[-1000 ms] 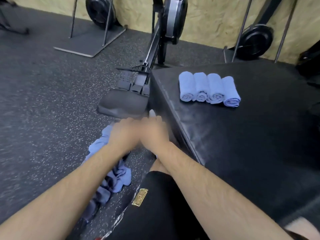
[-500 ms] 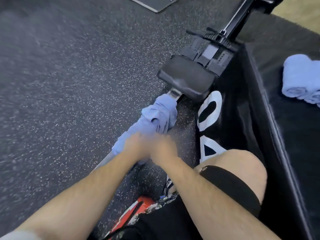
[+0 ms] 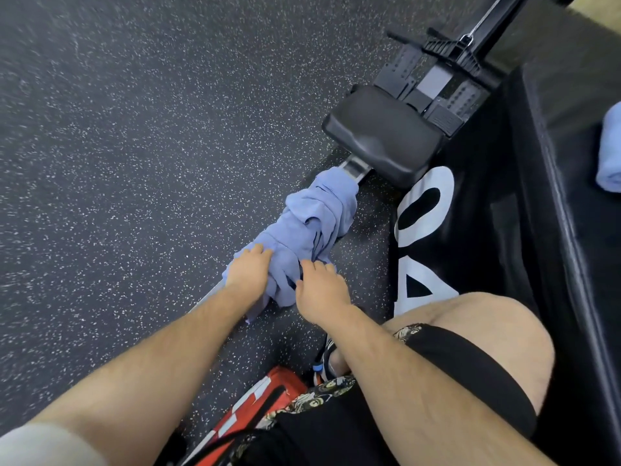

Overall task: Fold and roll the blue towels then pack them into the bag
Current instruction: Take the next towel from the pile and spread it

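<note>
1. Both forearms reach forward and down, side by side, toward the rower rail (image 3: 354, 168).
2. left grip (image 3: 250, 269): palm down on the near end of the blue towels (image 3: 312, 223), fingers curled into the cloth, clamped on it.
3. right grip (image 3: 321, 290): just beside the left one, fingers bent over the same bundle, thumb pinching a fold.
4. The blue towels are a crumpled, unfolded heap draped over the rail, just short of the rower seat (image 3: 383, 139), above the speckled floor (image 3: 134, 163).
5. One rolled towel (image 3: 610, 153) lies on the black table (image 3: 554, 95) at the right edge, cut off by the frame.
6. red bag (image 3: 255, 408) sits on the floor by the person's leg; contents not visible.
</note>
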